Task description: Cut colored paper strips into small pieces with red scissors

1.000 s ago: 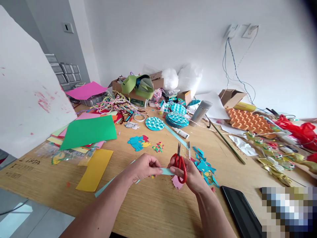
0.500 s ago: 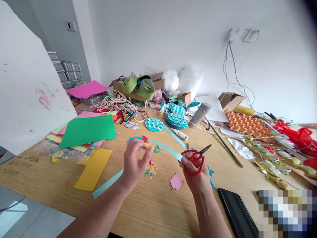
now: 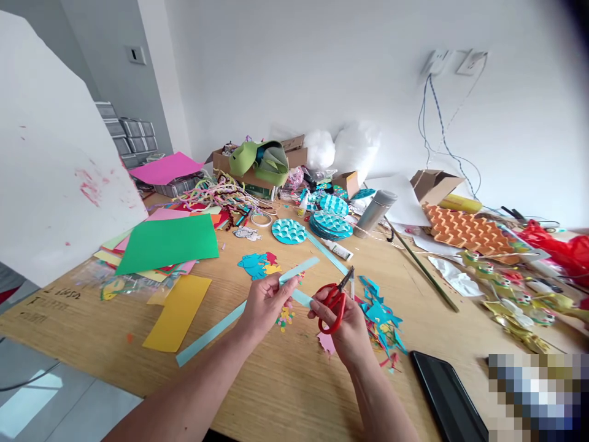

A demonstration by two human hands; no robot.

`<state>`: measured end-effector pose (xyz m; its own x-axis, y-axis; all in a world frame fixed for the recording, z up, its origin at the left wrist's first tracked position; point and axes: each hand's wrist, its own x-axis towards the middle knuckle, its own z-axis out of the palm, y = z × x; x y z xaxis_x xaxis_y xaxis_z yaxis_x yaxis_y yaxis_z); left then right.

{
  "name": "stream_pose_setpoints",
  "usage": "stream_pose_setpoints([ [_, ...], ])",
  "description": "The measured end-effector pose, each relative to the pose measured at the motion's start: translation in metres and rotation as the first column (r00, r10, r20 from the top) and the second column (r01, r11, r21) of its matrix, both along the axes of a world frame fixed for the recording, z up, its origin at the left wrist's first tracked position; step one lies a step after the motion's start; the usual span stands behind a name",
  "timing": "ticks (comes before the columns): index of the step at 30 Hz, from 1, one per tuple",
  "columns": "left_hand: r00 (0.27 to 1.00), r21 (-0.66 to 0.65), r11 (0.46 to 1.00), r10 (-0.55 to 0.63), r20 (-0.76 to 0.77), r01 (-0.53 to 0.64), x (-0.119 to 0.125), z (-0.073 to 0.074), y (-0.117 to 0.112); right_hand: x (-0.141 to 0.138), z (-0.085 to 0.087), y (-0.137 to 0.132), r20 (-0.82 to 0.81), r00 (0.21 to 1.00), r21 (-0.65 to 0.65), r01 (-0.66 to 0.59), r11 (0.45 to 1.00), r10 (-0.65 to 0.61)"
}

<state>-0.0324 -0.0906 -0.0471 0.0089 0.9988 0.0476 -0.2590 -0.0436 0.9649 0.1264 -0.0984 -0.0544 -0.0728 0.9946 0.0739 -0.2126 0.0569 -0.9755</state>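
My left hand [image 3: 264,304] pinches a light blue paper strip [image 3: 299,267] that slants up to the right. My right hand [image 3: 345,325] holds red-handled scissors [image 3: 335,299], blades pointing up and right, and its fingers also grip the near end of that strip [image 3: 301,297]. Both hands hover just above the wooden table [image 3: 285,380]. Under them lie a second long light blue strip [image 3: 209,334], small coloured paper bits [image 3: 285,317] and a pink scrap [image 3: 327,342].
Blue paper cutouts [image 3: 380,313] lie right of my hands, a black tablet [image 3: 448,396] at the near right. Green [image 3: 168,244] and yellow [image 3: 177,313] sheets lie left. Teal scalloped discs [image 3: 288,231], a metal bottle [image 3: 375,212], boxes and an orange folded sheet [image 3: 464,230] crowd the back.
My left hand was open and apart half a second ago; it has come back and pinched the blue strip. The right hand with the scissors has dropped slightly and turned.
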Motion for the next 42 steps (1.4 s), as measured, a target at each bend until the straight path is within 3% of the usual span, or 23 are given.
stream_pose_setpoints([
  [4,0.970,-0.072,0.993,-0.073,0.233,0.093,0.003,0.003,-0.002,-0.002,-0.002,-0.001,-0.015,0.999,-0.004,0.046,0.999,-0.046],
  [7,0.952,-0.098,0.985,-0.111,0.285,0.144,0.003,0.003,-0.003,-0.003,-0.003,-0.001,-0.016,0.997,-0.010,0.069,0.998,-0.069],
  [14,0.995,-0.070,0.998,0.012,0.102,-0.005,0.002,-0.003,0.001,-0.006,-0.001,-0.003,0.027,0.999,-0.025,0.038,0.999,-0.037],
  [19,0.998,0.029,0.998,0.049,-0.049,-0.048,0.002,-0.006,-0.001,-0.006,0.000,-0.005,0.037,0.999,-0.046,0.023,0.999,-0.021],
  [24,0.992,0.110,0.990,0.093,-0.089,-0.083,0.000,-0.003,-0.007,-0.006,0.000,-0.005,0.052,0.998,-0.033,0.047,0.998,-0.046],
  [31,0.992,0.111,0.992,-0.040,-0.123,0.053,0.005,-0.011,-0.006,-0.008,0.001,-0.006,0.056,0.998,-0.036,0.034,0.999,-0.032],
  [35,0.991,0.110,0.994,-0.011,-0.136,0.026,0.006,-0.016,-0.004,-0.009,0.003,-0.006,0.113,0.993,-0.034,0.032,0.999,-0.028],
  [42,0.997,0.045,0.999,-0.018,-0.074,0.021,0.005,-0.009,-0.002,-0.008,0.005,0.000,0.137,0.990,-0.009,0.016,1.000,-0.015],
])
